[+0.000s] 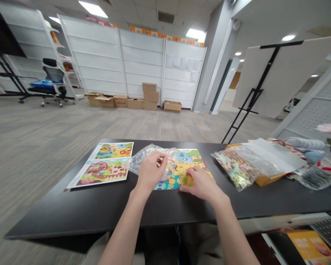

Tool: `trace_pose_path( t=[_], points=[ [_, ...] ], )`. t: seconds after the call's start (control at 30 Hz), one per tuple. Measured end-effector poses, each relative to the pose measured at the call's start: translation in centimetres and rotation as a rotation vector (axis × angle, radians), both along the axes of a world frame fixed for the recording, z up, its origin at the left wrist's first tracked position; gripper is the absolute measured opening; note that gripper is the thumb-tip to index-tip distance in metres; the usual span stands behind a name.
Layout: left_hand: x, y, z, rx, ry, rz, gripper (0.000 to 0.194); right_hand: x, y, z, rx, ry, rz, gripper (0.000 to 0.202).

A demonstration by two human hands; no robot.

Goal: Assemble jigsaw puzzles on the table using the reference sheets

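A colourful animal picture board (186, 158) lies on the black table (165, 213) in front of me. Over its left part and the table beside it spreads a clear plastic bag (139, 159). My left hand (153, 167) is at the bag, thumb and fingertips pinched together on its edge. On the lower right part of the board rests my right hand (200, 182), fingers curved and apart, with nothing seen in it. To the left lies a printed sheet (102, 163) with two animal scenes.
A clear bag of colourful pieces (235, 167) leans by a yellow box (267, 179) on the right. Rolled cloths (306, 143) and a plastic-wrapped item (320, 173) sit farther right. Beyond the table stand an easel (248, 103) and cardboard boxes (150, 97).
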State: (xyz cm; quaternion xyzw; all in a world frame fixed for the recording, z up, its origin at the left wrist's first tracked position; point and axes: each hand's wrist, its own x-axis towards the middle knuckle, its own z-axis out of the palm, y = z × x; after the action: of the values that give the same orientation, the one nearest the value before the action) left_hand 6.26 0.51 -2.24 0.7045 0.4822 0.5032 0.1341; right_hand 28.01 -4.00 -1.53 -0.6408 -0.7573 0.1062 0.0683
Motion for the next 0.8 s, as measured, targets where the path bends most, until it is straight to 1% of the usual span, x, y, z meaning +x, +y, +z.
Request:
trace_pose_path(
  t=[0.07,0.17,0.33,0.43,0.53,0.67,0.8],
  points=[
    [0.4,0.0,-0.1,-0.011,0.017,-0.008,0.013,-0.9,-0.5,-0.1,0.026,-0.066,-0.035,0.054],
    [0.7,0.0,-0.3,-0.019,0.036,-0.019,0.013,-1.8,-0.7,0.1,0.027,-0.097,-0.032,0.046],
    [0.5,0.0,-0.3,-0.035,0.06,-0.002,0.014,-1.4,-0.7,1.0,0.01,-0.037,0.001,0.032],
    [0.2,0.0,-0.3,-0.036,0.076,-0.008,0.013,-0.9,-0.7,1.1,-0.003,0.024,0.002,0.033],
    [0.1,-0.2,-0.3,-0.038,0.09,-0.009,0.013,-0.8,-0.7,0.9,-0.001,0.053,0.009,0.033],
    [0.1,-0.3,-0.3,-0.051,0.104,-0.008,0.013,-1.2,-0.7,0.9,0.005,-0.001,-0.017,0.033],
    [0.1,-0.3,-0.4,-0.05,0.109,-0.011,0.014,-1.7,-0.8,1.9,-0.018,-0.049,-0.09,0.038]
  ],
)
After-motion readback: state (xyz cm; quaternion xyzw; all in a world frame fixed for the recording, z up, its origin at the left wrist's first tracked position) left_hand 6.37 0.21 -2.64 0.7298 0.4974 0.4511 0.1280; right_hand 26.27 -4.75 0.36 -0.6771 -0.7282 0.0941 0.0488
